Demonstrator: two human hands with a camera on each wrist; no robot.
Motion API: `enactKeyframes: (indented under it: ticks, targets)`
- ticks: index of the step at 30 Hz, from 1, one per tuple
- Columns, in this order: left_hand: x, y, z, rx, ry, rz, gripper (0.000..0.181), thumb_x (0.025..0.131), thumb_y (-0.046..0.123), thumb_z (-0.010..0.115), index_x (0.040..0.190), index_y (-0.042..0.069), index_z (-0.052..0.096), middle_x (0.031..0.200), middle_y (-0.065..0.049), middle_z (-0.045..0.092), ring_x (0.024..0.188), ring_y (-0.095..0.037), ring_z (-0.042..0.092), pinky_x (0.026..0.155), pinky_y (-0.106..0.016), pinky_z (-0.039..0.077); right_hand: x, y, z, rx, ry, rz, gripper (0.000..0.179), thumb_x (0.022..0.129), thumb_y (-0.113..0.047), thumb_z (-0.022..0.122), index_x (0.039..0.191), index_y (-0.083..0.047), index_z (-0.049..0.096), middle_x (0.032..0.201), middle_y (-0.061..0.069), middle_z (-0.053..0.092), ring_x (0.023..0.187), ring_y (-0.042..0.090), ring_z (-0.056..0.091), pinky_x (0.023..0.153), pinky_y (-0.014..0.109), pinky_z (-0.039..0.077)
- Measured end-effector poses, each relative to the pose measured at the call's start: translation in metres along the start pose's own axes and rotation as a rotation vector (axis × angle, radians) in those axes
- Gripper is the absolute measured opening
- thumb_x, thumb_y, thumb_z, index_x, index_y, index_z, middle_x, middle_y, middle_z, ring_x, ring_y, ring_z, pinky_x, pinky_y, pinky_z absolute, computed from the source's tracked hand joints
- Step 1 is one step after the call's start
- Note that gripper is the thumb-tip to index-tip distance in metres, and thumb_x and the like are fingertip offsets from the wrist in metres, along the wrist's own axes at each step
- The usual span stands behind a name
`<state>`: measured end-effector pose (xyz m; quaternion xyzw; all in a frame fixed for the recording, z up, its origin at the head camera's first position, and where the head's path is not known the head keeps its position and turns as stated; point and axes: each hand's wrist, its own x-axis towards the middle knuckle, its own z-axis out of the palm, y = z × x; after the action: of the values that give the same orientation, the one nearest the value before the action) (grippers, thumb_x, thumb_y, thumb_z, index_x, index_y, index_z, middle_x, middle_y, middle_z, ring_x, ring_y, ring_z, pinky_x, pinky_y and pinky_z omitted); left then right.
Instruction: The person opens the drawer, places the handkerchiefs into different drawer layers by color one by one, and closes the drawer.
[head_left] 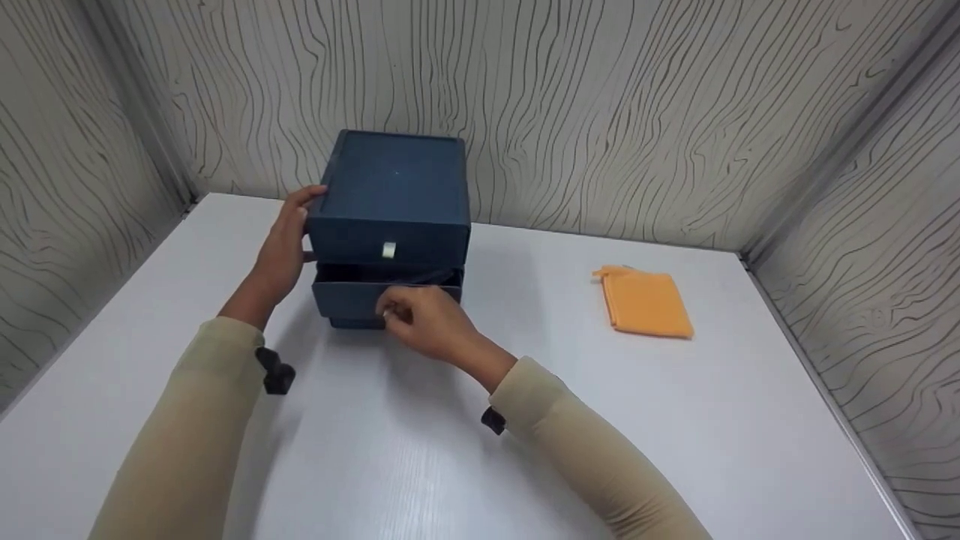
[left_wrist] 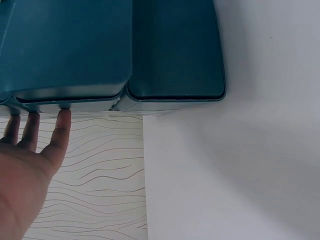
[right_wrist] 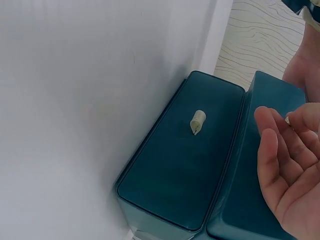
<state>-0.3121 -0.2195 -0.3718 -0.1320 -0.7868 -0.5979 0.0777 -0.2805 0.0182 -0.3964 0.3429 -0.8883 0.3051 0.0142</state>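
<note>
A dark blue drawer unit (head_left: pixel 397 176) stands against the back wall. Its middle drawer (head_left: pixel 341 298) is pulled partway out, with a dark gap showing above its front. My right hand (head_left: pixel 431 319) pinches the small pale pull tab (right_wrist: pixel 287 120) of that drawer between thumb and finger. Against the unit's left side rests my left hand (head_left: pixel 281 247), its fairly straight fingertips touching the side in the left wrist view. The bottom drawer (right_wrist: pixel 175 170) is closed and has its own pale tab (right_wrist: pixel 198 122). Another tab (head_left: pixel 388 250) hangs on the closed top drawer (head_left: pixel 345 240).
A folded orange cloth (head_left: pixel 649 304) lies on the white table (head_left: pixel 405 465), to the right of the drawer unit. Wood-grain patterned panels (head_left: pixel 600 112) rise behind the table and on both sides. A black wrist device (head_left: pixel 276 371) hangs at the left sleeve.
</note>
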Motion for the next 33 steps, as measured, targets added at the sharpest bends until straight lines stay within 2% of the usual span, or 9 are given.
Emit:
enactKeyframes:
  ticks: [5,8,17,23,30,33]
  targets:
    - [-0.007,0.017,0.002,-0.006,-0.016,-0.013,0.048,0.106,0.035,0.012,0.15,0.018,0.021,0.161,-0.013,0.012,0.142,-0.042,0.026,0.098,-0.07,0.034,0.004,0.003,0.0,-0.006,0.008,0.017,0.016,0.091,-0.013,0.059,0.101,-0.018,0.07,0.085,-0.006,0.068,0.069,0.005,0.054,0.065,0.02,0.045]
    - [-0.008,0.021,0.002,-0.009,-0.018,-0.02,0.048,0.106,0.035,0.012,0.15,0.017,0.021,0.161,-0.013,0.012,0.142,-0.042,0.026,0.099,-0.07,0.035,0.006,0.005,0.001,-0.006,0.012,0.023,0.016,0.091,-0.014,0.059,0.1,-0.018,0.07,0.084,-0.007,0.067,0.069,0.006,0.053,0.064,0.02,0.045]
    - [0.001,-0.004,0.0,-0.027,-0.008,-0.004,0.052,0.104,0.047,0.01,0.15,0.027,0.022,0.161,-0.006,0.017,0.142,-0.037,0.028,0.101,-0.068,0.033,0.01,0.008,0.001,0.014,0.033,0.041,0.017,0.091,-0.014,0.058,0.102,-0.018,0.071,0.085,-0.008,0.07,0.068,0.004,0.055,0.064,0.02,0.045]
    - [0.002,-0.007,0.001,-0.003,0.001,0.014,0.05,0.105,0.044,0.012,0.15,0.026,0.022,0.161,-0.006,0.016,0.142,-0.039,0.028,0.099,-0.069,0.035,0.012,0.01,0.002,0.014,0.046,0.074,0.016,0.092,-0.017,0.059,0.102,-0.021,0.071,0.087,-0.008,0.068,0.071,0.006,0.054,0.065,0.022,0.045]
    - [-0.011,0.026,0.005,0.012,-0.007,-0.011,0.047,0.106,0.031,0.011,0.15,0.016,0.02,0.161,-0.014,0.012,0.143,-0.042,0.025,0.1,-0.069,0.033,0.015,0.013,0.004,0.029,0.065,0.09,0.016,0.094,-0.018,0.058,0.102,-0.021,0.071,0.089,-0.008,0.068,0.073,0.005,0.056,0.068,0.022,0.047]
    - [-0.008,0.017,0.005,0.001,-0.003,-0.005,0.047,0.106,0.033,0.011,0.15,0.019,0.02,0.161,-0.012,0.013,0.143,-0.041,0.025,0.1,-0.07,0.033,0.016,0.015,0.005,0.042,0.079,0.089,0.016,0.094,-0.019,0.058,0.102,-0.021,0.071,0.088,-0.008,0.068,0.073,0.005,0.056,0.068,0.022,0.047]
